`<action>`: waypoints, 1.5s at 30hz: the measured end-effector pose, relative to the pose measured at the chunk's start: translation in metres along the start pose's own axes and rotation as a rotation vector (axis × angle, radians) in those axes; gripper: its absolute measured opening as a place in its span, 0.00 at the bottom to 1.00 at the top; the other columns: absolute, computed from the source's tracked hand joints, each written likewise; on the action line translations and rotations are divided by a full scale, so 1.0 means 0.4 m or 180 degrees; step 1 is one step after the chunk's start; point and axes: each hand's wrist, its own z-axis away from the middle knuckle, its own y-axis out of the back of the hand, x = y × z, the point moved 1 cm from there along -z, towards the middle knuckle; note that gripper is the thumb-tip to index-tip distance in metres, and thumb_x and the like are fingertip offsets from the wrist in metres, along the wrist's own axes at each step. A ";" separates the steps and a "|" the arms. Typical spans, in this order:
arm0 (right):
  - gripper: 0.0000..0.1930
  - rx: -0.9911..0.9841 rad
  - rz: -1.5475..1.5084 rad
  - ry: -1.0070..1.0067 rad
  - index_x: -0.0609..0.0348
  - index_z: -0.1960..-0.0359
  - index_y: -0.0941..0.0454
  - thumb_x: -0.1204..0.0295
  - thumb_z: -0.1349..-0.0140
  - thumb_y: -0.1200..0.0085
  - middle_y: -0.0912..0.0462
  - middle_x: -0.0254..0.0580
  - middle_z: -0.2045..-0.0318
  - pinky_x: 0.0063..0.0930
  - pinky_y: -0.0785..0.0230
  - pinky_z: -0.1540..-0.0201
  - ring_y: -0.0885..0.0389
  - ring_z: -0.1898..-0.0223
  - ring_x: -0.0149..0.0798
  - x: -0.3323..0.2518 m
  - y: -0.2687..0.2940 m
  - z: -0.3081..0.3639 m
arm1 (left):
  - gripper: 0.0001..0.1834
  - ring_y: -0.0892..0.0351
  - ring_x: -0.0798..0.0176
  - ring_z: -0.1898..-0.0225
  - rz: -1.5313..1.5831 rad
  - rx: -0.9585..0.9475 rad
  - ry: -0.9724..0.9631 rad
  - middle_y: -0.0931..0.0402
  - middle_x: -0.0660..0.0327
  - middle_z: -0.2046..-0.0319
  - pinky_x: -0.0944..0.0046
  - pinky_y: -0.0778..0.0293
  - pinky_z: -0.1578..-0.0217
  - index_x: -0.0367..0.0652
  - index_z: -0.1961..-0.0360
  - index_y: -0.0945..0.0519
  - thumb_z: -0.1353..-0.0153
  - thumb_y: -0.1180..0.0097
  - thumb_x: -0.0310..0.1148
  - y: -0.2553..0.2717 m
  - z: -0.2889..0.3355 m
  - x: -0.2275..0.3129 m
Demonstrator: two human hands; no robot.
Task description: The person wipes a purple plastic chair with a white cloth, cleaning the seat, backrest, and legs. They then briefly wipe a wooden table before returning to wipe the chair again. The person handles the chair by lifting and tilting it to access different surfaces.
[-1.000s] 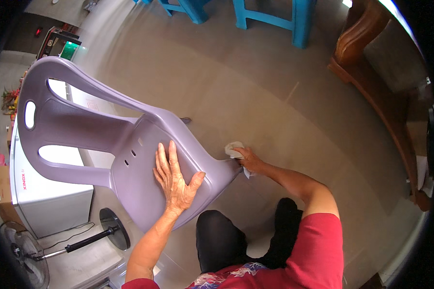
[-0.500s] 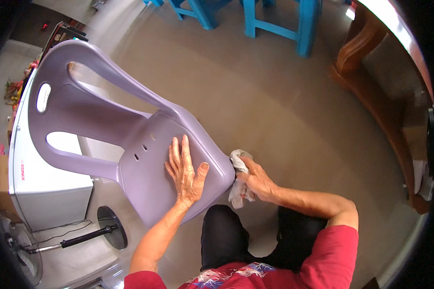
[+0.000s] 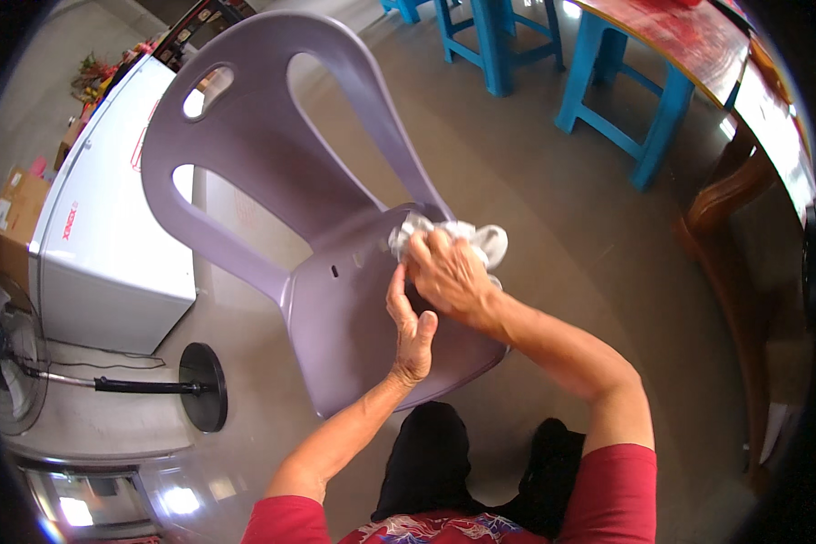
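A light purple plastic chair [image 3: 344,335] stands before me, its backrest with cut-out openings leaning away to the upper left. My right hand [image 3: 453,276] grips a crumpled white cloth [image 3: 490,243] at the right side of the seat, close to where the backrest's arm joins it. On the seat rests my left hand [image 3: 412,340], thumb apart and nothing held. Its fingertips reach up beside the right hand, which partly hides them.
Left of the chair is a white chest-like appliance [image 3: 118,263], with a cardboard box [image 3: 14,222] behind it. A floor fan [image 3: 204,385] lies near its front. Blue plastic stools [image 3: 607,131] and a wooden table [image 3: 680,41] with a curved leg [image 3: 734,195] stand at the right.
My right hand and the cloth have moved from the seat's front right corner up along its right side toward the backrest. The view has shifted, and my hands are now close together.
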 end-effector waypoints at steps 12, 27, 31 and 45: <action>0.27 -0.1677 -0.1633 0.0989 0.42 0.46 0.28 0.70 0.53 0.47 0.30 0.51 0.50 0.45 0.24 0.58 0.21 0.57 0.55 -0.231 0.097 0.061 | 0.48 0.46 0.46 0.37 -0.1492 0.1002 0.1443 0.46 0.44 0.39 0.47 0.45 0.41 0.42 0.34 0.48 0.50 0.35 0.47 0.392 0.257 -0.078; 0.26 -0.0010 -0.0980 -0.1347 0.45 0.46 0.30 0.75 0.51 0.47 0.32 0.53 0.57 0.47 0.27 0.63 0.25 0.60 0.55 -0.161 -0.139 -0.204 | 0.45 0.35 0.56 0.43 0.0887 0.1376 0.1679 0.35 0.49 0.43 0.58 0.37 0.43 0.39 0.34 0.47 0.47 0.37 0.44 0.374 0.268 -0.115; 0.25 -0.0245 -0.1683 -0.1270 0.45 0.49 0.26 0.75 0.54 0.47 0.33 0.52 0.53 0.50 0.27 0.60 0.26 0.58 0.59 -0.305 -0.197 -0.241 | 0.40 0.40 0.55 0.39 0.0845 0.1362 0.1613 0.40 0.50 0.39 0.57 0.42 0.40 0.39 0.34 0.47 0.39 0.48 0.51 0.367 0.266 -0.132; 0.20 0.0105 0.0079 -0.1338 0.50 0.53 0.27 0.77 0.51 0.47 0.33 0.44 0.57 0.39 0.25 0.65 0.27 0.61 0.48 -0.097 -0.105 -0.176 | 0.34 0.40 0.61 0.39 0.1346 0.1533 0.1418 0.40 0.54 0.39 0.62 0.45 0.38 0.38 0.34 0.46 0.34 0.57 0.47 0.361 0.282 -0.184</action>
